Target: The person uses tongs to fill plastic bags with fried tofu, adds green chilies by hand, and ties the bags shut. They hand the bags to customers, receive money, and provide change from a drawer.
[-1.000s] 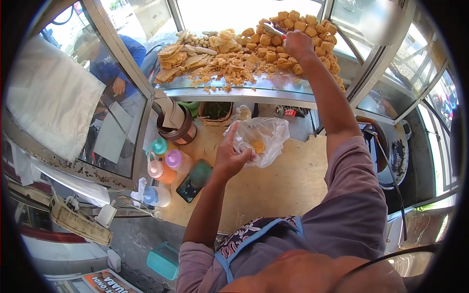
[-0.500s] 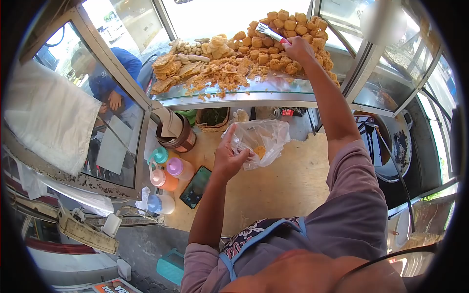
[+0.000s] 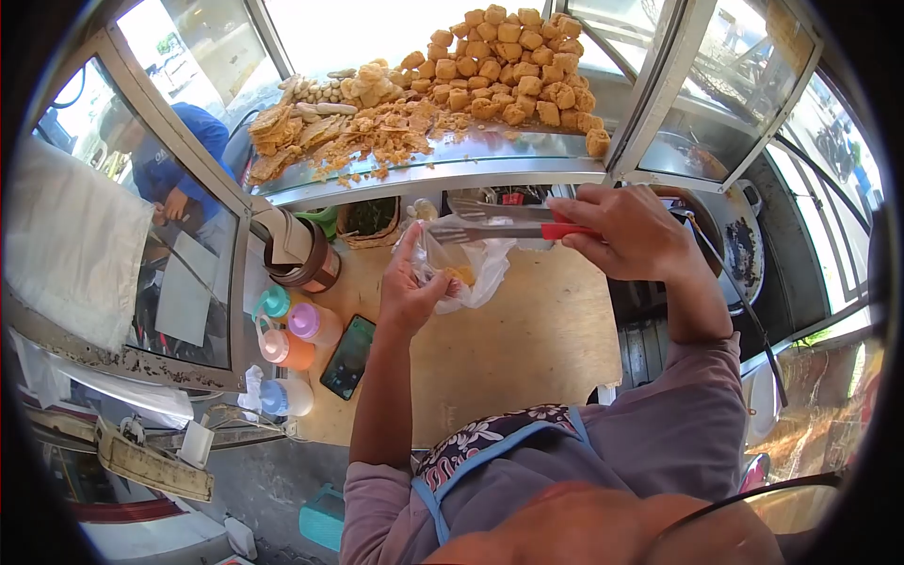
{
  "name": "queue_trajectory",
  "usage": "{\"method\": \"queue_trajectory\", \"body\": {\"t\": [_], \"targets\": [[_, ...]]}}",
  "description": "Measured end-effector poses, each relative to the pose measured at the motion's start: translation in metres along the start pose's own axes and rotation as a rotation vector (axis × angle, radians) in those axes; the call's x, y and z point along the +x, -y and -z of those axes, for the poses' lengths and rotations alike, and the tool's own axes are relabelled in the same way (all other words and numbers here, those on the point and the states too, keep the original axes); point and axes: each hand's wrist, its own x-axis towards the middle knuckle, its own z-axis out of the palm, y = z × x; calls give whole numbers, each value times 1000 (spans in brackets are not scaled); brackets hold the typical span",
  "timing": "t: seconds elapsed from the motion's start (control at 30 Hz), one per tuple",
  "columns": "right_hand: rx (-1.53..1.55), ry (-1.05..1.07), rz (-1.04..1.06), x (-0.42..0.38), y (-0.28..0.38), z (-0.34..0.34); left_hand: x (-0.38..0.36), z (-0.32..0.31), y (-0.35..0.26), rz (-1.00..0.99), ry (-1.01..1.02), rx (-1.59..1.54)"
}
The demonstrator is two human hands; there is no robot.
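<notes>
My left hand [image 3: 411, 294] pinches the rim of a clear plastic bag [image 3: 487, 273], holding it over the wooden counter [image 3: 527, 348]. Some yellow-orange food [image 3: 460, 275] shows inside the bag. My right hand [image 3: 626, 231] is closed on the red grip of metal tongs [image 3: 513, 230]. The tongs point left, their tips overlapping the bag's mouth beside my left fingers. Behind, on a metal shelf, rises a heap of fried tofu cubes [image 3: 508, 71]. To its left lie crumbled fried bits [image 3: 377, 141] and flat fried pieces [image 3: 273, 141].
Squeeze bottles [image 3: 316, 323] and a phone [image 3: 347, 357] lie left on the counter, near a brown container [image 3: 315, 268]. A basket of greens [image 3: 369, 222] sits under the shelf. A large pan [image 3: 739, 245] stands right. Behind glass is a person in blue [image 3: 184, 160].
My right hand has come down from the tofu heap to the bag with the tongs. My left hand still holds the bag. The whole view has shifted slightly.
</notes>
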Motion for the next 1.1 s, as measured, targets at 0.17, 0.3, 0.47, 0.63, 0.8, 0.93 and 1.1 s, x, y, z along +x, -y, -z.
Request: {"method": "queue_trajectory", "body": {"t": [0.17,0.3,0.47,0.63,0.8,0.93,1.1], "targets": [[-277,-321,-332,53,-63,15,-9,-10,-11,19,16,62],[-421,-202,-498,120,-108,14,-8,-11,-5,-29,34,66],[-476,-70,-538,171,-125,11,-9,-8,-7,1,15,24],[-588,-86,-407,178,-114,2,-10,0,-7,-12,3,33],[-453,-239,-432,145,-109,19,-7,5,-8,26,-14,38],[-195,-343,-334,94,-83,34,2,11,-2,0,-13,23],[197,-99,87,24,-25,19,8,11,0,3,-9,0]]}}
